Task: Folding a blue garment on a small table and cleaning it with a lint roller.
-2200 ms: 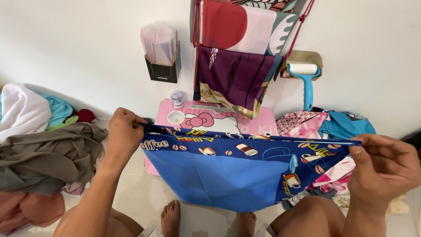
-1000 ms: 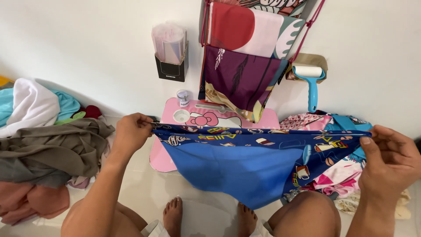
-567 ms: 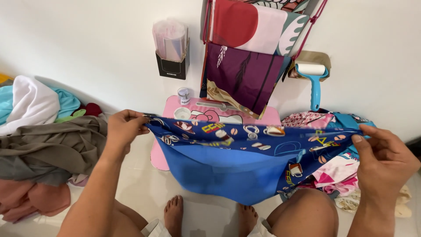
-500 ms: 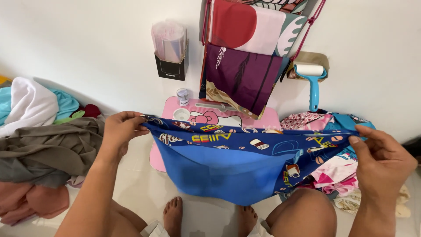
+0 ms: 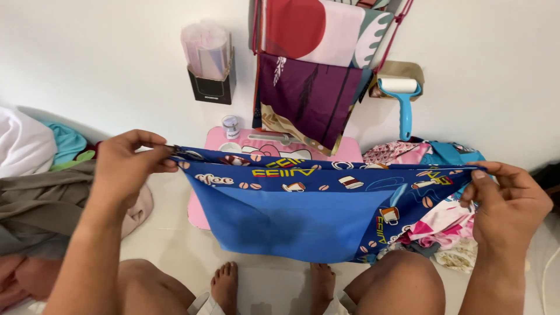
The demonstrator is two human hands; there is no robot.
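A blue cloth [image 5: 303, 216] with a dark blue printed border of cups and beans hangs stretched out in front of me. My left hand [image 5: 125, 166] pinches its upper left corner between thumb and fingers. My right hand [image 5: 507, 201] grips the upper right corner. The cloth hangs down over my knees and partly hides a pink board [image 5: 274, 146] on the floor behind it.
Piles of clothes lie at the left [image 5: 35, 192] and at the right [image 5: 443, 219]. Patterned fabrics [image 5: 309, 87] hang on the white wall beside a black holder [image 5: 209, 81] and a blue lint roller [image 5: 401, 99]. My bare feet [image 5: 224, 283] rest on the floor.
The cloth's top edge has been pulled tauter and turned slightly, showing more of the printed border. Both hands keep their hold on the corners; the view has drifted a little.
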